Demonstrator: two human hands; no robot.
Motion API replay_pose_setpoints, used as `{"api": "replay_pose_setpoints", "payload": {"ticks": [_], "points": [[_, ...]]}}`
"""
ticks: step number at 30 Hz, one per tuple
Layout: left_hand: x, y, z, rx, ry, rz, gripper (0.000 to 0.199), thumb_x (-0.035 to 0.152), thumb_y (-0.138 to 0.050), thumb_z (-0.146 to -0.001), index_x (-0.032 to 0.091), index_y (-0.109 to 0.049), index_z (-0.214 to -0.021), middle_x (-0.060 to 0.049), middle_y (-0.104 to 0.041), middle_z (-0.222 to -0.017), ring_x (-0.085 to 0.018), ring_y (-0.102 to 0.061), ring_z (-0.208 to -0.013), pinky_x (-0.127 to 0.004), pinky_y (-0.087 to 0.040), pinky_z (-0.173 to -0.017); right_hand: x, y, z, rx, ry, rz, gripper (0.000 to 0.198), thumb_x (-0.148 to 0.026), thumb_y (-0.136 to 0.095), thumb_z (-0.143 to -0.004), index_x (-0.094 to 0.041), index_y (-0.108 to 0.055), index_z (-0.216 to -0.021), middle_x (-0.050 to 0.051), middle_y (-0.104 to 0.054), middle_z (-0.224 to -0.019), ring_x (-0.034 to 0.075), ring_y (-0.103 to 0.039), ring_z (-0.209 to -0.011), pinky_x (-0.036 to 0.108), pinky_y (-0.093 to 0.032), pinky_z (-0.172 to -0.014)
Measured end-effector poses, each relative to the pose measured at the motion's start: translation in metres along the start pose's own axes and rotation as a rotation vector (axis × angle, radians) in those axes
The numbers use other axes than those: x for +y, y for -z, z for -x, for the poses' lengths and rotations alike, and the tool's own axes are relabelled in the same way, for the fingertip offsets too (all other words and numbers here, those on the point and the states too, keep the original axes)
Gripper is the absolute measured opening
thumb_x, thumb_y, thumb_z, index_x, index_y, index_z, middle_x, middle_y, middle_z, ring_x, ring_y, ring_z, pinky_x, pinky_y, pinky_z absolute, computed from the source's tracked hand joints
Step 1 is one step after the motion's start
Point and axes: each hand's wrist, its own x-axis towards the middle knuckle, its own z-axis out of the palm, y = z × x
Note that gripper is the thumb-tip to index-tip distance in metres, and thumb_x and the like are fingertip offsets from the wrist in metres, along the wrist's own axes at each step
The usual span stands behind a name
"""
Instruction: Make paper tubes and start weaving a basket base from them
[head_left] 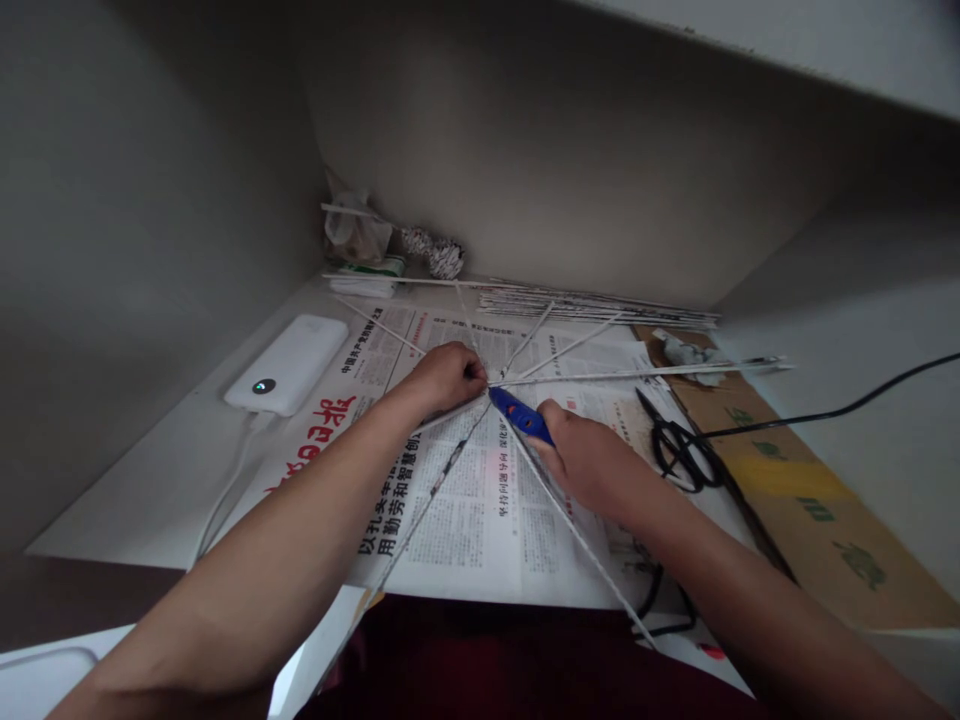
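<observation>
In the head view, my right hand is wrapped round a blue glue gun. Its nozzle points at the spot where several thin rolled-paper sticks cross and fan out like spokes. Just left of that crossing, my left hand has its fingers curled together at the sticks; what lies between the fingertips is hidden. Beneath the sticks spreads a newspaper sheet with black and red print.
A white power bank with a cable lies at left. Black scissors and brown cardboard are at right, crossed by a black cord. Behind are a bundle of paper sticks, wound paper balls and a tissue pack.
</observation>
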Motion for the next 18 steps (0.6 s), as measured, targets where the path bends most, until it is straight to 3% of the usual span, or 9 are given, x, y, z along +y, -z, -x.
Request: {"api": "replay_pose_setpoints", "payload": {"ticks": [7,18], "points": [[0.001,0.0,0.001,0.009,-0.005,0.02,0.013,0.023,-0.062,-0.071,0.017,-0.071,-0.078,-0.003,-0.07,-0.082,-0.015,-0.061,-0.072,-0.024,-0.043,-0.066,0.003,0.0,-0.001,-0.058,0.053,0.097,0.016,-0.03,-0.043,-0.09,-0.017,-0.048,-0.099,0.011,-0.065,-0.076,0.023,-0.058,-0.062,0.03,-0.026,-0.053],[0.0,0.0,0.002,0.002,-0.017,0.048,0.012,0.021,-0.061,-0.071,0.017,-0.071,-0.078,-0.002,-0.07,-0.079,-0.014,-0.061,-0.07,-0.023,-0.042,-0.064,0.023,-0.002,-0.006,0.025,0.034,-0.198,0.027,-0.038,-0.039,-0.094,-0.017,-0.05,-0.107,0.012,-0.066,-0.092,0.024,-0.061,-0.083,0.032,-0.04,-0.07]]}}
